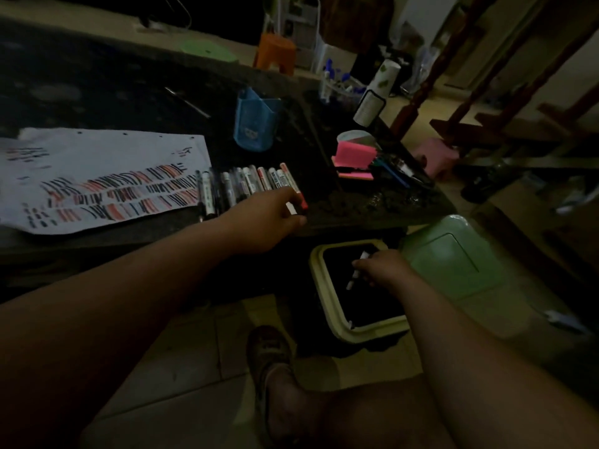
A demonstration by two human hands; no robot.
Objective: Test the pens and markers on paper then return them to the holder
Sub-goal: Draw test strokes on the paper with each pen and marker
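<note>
Judging by the well-marked paper (97,176) lying left of the blue holder (254,124), testing is nearly ending. The left hand (269,218) is pinching the red-capped marker (293,186) at the end of the row (233,189) just in front of the holder, while the right hand (385,267) is gripping a white marker (355,275) over the bin (324,296), well below the holder. Next is likely lifting the red-capped marker into the holder; the pink notes (355,153) to the right of the holder are not blocking the way.

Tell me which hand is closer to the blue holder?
Left. The left hand grips a red marker on the table, near the blue holder. The right hand holds a white marker off the table, over the bin.
</note>
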